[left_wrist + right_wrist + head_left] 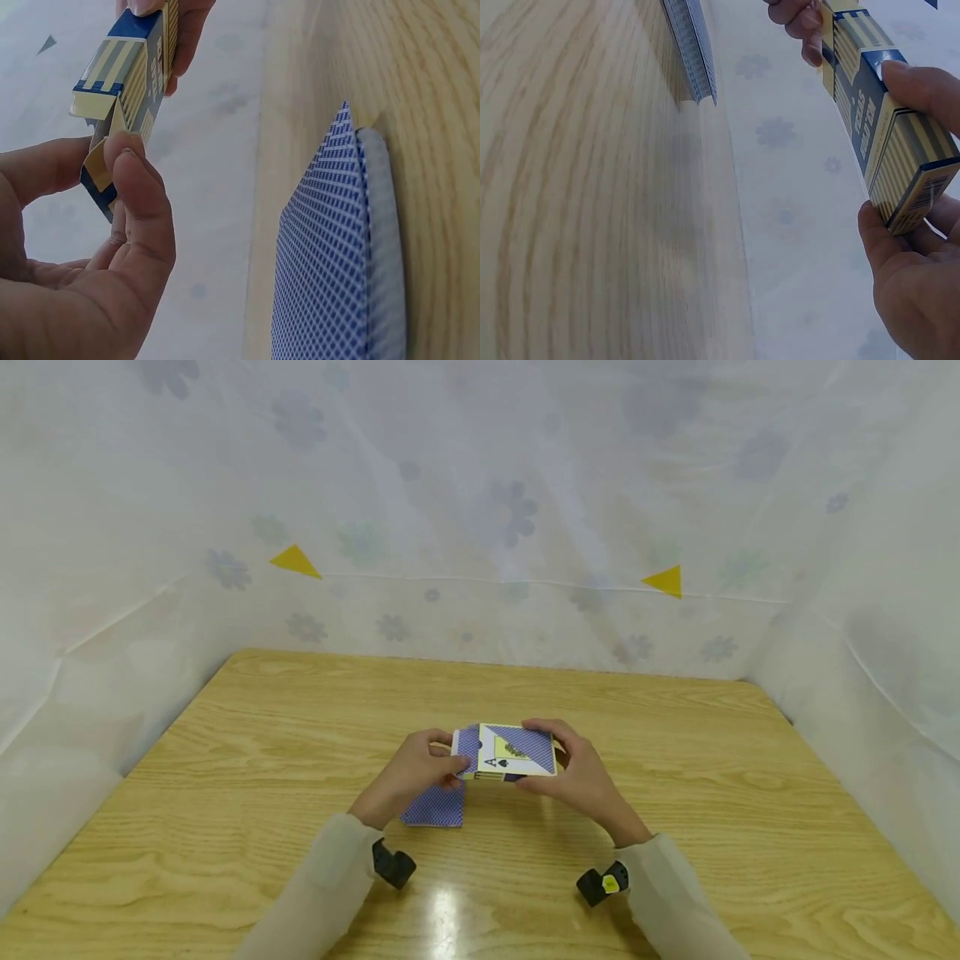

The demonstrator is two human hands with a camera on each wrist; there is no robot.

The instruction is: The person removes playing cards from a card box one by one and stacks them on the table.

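The left hand (416, 768) pinches the card box (521, 750) by its open end; the right hand (588, 777) grips the other end; a deck (435, 808) lies on the table (660, 743).

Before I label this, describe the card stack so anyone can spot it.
Above the wooden table, a left hand pinches the open end of an ace-printed box. Below that hand, the blue-patterned card stack lies on the wood, unlike the held box.
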